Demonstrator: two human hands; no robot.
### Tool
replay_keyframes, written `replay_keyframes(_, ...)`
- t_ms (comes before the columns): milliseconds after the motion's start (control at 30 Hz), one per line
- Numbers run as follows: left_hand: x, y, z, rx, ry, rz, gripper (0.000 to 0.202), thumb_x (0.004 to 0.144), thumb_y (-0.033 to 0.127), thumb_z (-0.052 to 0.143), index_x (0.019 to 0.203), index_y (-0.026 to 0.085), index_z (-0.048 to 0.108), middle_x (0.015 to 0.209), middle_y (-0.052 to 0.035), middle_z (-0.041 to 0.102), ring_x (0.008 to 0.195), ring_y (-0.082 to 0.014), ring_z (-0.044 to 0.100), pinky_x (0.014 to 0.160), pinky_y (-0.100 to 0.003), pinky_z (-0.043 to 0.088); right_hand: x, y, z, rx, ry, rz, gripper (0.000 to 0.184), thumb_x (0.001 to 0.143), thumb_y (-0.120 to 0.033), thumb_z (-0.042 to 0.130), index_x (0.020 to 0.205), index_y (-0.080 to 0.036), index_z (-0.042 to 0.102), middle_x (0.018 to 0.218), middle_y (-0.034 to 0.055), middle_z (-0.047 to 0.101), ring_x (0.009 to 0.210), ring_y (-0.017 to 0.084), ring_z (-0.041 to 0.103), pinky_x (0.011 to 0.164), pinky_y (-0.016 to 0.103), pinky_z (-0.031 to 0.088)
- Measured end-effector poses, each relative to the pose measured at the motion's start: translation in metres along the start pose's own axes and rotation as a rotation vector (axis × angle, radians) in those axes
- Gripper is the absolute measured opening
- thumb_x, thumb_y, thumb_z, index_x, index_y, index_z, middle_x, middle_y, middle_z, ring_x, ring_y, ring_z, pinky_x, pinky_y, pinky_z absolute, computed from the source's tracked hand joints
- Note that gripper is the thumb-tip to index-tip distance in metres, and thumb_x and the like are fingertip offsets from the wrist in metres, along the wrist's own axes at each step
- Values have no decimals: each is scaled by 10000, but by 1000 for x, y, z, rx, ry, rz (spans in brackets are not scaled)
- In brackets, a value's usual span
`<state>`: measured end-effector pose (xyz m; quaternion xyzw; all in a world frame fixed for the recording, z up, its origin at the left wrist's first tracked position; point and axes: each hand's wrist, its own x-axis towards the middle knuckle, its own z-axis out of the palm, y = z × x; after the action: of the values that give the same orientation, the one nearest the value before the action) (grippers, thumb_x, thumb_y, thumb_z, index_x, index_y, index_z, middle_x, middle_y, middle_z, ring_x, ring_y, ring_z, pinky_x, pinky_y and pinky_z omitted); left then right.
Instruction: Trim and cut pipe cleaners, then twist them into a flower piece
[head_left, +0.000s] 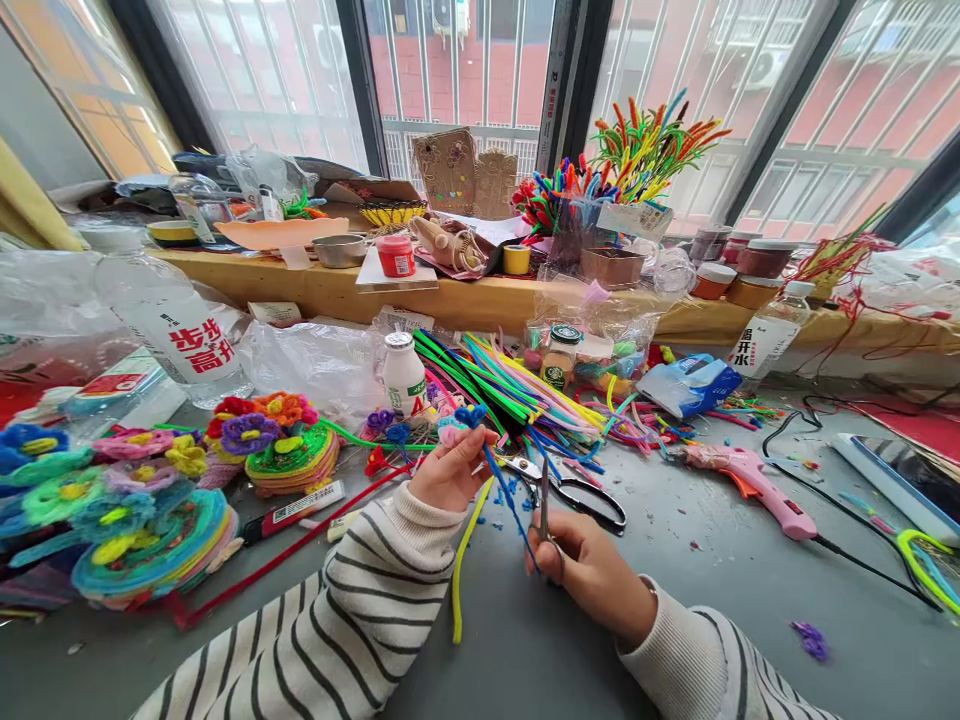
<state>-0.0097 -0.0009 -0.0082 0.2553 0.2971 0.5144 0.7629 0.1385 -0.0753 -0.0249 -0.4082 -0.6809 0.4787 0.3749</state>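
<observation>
My left hand [451,468] is closed, pinching a blue pipe cleaner [508,497] that slants down toward my right hand. At its top, above my fingertips, is a curled blue tuft [471,414]. My right hand [592,565] is closed on small scissors [545,505], their blades pointing up beside the pipe cleaner's lower part. Whether the blades touch it I cannot tell. Blue fuzz clippings [491,522] lie on the grey table below. Behind my right hand rests a larger pair of scissors with black handles [600,508]. A yellow pipe cleaner [459,585] lies between my forearms.
Pipe cleaner flowers [142,475] and coiled discs [161,550] crowd the left. Loose pipe cleaners [517,385] spread behind my hands, near a white bottle [403,375]. To the right lie a pink glue gun [757,485] and its black cord [870,558]. A cluttered ledge [480,310] runs behind.
</observation>
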Motion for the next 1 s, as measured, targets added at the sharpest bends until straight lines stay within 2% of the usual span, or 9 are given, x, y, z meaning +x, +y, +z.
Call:
replay_keyframes(133, -2, 0, 1, -11, -45, -35, 205, 431, 227, 739, 531, 138, 583, 588, 28, 601, 519, -64, 535, 500, -182, 443, -1, -6, 0, -121, -82, -30, 635, 629, -731, 193, 697, -150, 440, 591, -12, 396, 511, 98, 335, 460, 210, 280)
replay_keyframes(267, -3, 1, 1, -37, -73, -60, 198, 454, 203, 733, 535, 134, 566, 590, 37, 579, 525, -54, 528, 514, -178, 437, -1, -9, -1, -290, -166, -94, 653, 639, -725, 160, 638, -146, 461, 626, 6, 430, 559, 113, 374, 503, 224, 293)
replay_keyframes(367, -5, 1, 1, -44, -100, -62, 179, 494, 203, 716, 562, 127, 568, 608, 39, 571, 541, -47, 523, 535, -177, 435, -1, -9, -1, -325, -216, -100, 689, 646, -722, 134, 647, -136, 497, 652, 18, 449, 565, 114, 390, 509, 225, 304)
replay_keyframes(467, -5, 0, 0, -54, -108, -65, 182, 499, 208, 713, 591, 126, 578, 644, 34, 575, 569, -50, 526, 558, -182, 439, 0, -11, -3, -304, -252, -86, 713, 652, -717, 105, 651, -130, 510, 642, 19, 456, 555, 112, 396, 514, 225, 315)
replay_keyframes(700, -3, -2, 0, -80, -44, -105, 250, 389, 243, 753, 539, 150, 577, 636, 35, 580, 561, -73, 532, 543, -215, 450, 0, -15, -5, -124, -366, -97, 700, 689, -684, 130, 643, -125, 549, 565, -8, 441, 523, 95, 398, 505, 209, 304)
replay_keyframes(867, -5, 0, -1, -57, -128, -93, 189, 465, 245, 725, 546, 153, 581, 664, 37, 578, 612, -69, 535, 603, -210, 445, -1, -9, -3, 28, -418, -109, 744, 687, -689, 110, 675, -103, 570, 584, 7, 455, 496, 85, 348, 470, 207, 282)
replay_keyframes(1000, -5, -2, -1, 47, -209, -49, 184, 479, 273, 715, 543, 145, 599, 587, 36, 552, 581, -57, 517, 596, -190, 424, -3, -2, -2, 70, -492, -113, 769, 685, -692, 103, 709, -94, 586, 519, -10, 399, 463, 84, 331, 436, 207, 265)
